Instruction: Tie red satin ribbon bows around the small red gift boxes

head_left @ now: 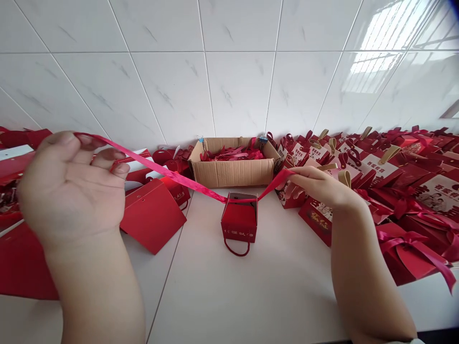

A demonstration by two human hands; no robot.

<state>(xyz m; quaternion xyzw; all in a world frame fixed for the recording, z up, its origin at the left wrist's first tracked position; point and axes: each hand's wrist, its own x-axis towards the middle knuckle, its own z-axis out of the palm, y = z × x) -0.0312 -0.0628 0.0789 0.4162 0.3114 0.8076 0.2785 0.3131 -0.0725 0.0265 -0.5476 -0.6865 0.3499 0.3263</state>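
A pinkish-red ribbon (172, 175) stretches between my two hands and passes through the top of a small red gift box (239, 222). The box stands on the white table, with a dark red cord handle hanging from its front. My left hand (77, 184), raised on the left with the palm turned toward me, pinches one end of the ribbon between thumb and fingertips. At the right, my right hand (315, 184) grips the other end, its thumb and fingers pressed together. The part of the ribbon inside the box top is partly hidden by the box walls.
Against the tiled wall (240, 91) stands an open cardboard box (233, 174) holding more ribbons, with blue binder clips on its corners. Finished-looking red gift boxes (412, 243) crowd the right side. Red folded boxes (154, 215) lie at the left on the white table (229, 296).
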